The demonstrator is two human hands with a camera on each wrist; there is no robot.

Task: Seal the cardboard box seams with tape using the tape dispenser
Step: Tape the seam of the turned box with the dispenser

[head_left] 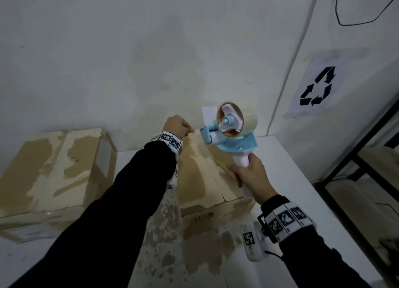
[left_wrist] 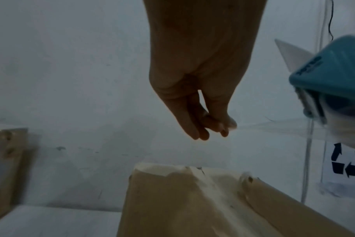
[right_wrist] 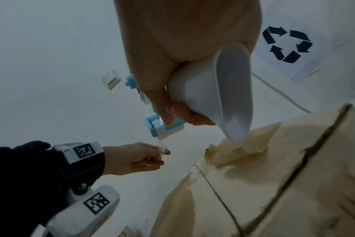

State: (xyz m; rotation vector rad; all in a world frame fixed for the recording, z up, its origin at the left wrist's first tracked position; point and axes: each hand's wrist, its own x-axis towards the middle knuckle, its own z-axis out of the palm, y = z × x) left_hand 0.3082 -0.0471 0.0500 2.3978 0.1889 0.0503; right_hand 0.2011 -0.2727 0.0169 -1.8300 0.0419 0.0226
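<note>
With the right hand point(head_left: 251, 175) gripping the dispenser point(head_left: 228, 132) and the left hand point(head_left: 178, 126) pinching the tape point(left_wrist: 270, 126) end, the person should stick it past the box point(head_left: 207, 175) edge, centred on the seam.

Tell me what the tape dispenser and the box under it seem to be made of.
Tape dispenser: likely molded plastic, smooth blue and white with a soft sheen. Cardboard box: brown paperboard, matte, its top layer torn away in pale patches.

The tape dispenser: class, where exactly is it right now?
In the head view, the tape dispenser is right of centre, held up by the right hand above the cardboard box, near the recycling sign.
</note>
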